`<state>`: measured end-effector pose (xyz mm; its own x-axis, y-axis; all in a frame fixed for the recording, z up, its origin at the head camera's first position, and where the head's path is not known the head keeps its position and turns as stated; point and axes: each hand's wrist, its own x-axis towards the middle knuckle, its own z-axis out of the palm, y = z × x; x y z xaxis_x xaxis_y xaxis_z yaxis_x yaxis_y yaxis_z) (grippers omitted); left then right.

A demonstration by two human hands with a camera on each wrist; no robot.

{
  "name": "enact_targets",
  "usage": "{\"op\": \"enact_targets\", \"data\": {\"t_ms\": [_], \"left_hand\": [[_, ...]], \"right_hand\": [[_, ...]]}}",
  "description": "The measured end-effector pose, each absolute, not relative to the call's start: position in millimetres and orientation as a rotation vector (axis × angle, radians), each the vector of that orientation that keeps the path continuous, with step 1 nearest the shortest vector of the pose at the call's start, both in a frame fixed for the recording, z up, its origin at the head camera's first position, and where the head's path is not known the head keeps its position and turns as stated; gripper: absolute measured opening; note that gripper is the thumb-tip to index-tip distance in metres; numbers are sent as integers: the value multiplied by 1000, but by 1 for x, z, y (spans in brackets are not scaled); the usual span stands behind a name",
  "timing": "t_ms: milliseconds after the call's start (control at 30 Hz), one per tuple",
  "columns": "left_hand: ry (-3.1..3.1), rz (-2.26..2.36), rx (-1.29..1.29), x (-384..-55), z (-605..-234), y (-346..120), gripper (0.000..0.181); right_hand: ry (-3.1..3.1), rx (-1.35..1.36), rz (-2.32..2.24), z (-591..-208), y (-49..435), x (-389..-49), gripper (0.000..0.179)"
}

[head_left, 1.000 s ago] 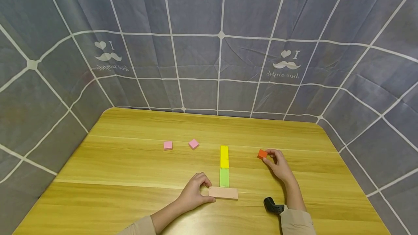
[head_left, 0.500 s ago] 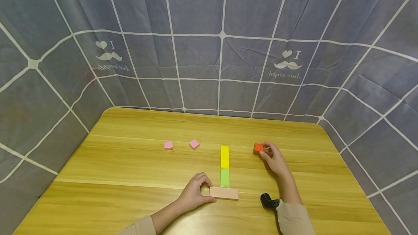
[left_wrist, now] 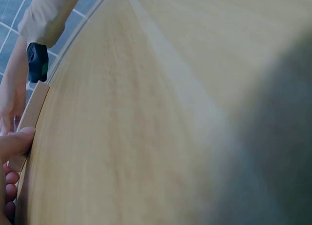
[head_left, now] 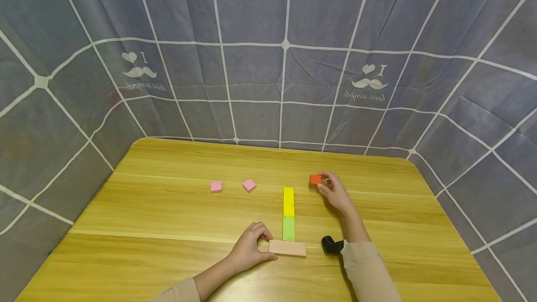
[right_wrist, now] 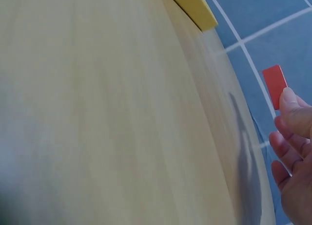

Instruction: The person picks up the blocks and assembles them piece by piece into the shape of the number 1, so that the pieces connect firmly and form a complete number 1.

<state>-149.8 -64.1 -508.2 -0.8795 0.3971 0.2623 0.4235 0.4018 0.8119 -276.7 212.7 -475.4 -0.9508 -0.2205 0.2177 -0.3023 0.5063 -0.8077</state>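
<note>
My left hand (head_left: 250,247) pinches the left end of a pale wooden block (head_left: 287,248) lying crosswise on the table. Above that block runs a light green block (head_left: 288,228), and a yellow block (head_left: 288,202) continues the line end to end away from me. Between thumb and fingertips, my right hand (head_left: 336,193) holds a small orange-red block (head_left: 315,180), to the right of the yellow block's far end. The right wrist view shows this red block (right_wrist: 275,86) raised over the table, with the yellow block (right_wrist: 194,9) near the top edge.
Two small pink blocks, one square to me (head_left: 216,187) and one turned cornerwise (head_left: 249,185), lie left of the yellow block. A black camera mount (head_left: 333,245) sticks out from the right sleeve. Grey checked cloth (head_left: 260,73) hangs behind the wooden table (head_left: 168,204).
My right hand has carried the orange-red block leftward and farther from me, toward the far end of the yellow block. The left hand stays in place on the pale wooden block.
</note>
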Motion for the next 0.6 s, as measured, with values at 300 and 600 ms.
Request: {"op": "enact_targets", "data": {"t_ms": [300, 600], "left_hand": [[-2621, -1520, -753, -150, -507, -64, 36], [-2619, -1526, -763, -150, -508, -64, 36]], "right_hand": [[-2676, 507, 1467, -485, 191, -295, 30], [-2745, 595, 1433, -491, 174, -305, 29]]}}
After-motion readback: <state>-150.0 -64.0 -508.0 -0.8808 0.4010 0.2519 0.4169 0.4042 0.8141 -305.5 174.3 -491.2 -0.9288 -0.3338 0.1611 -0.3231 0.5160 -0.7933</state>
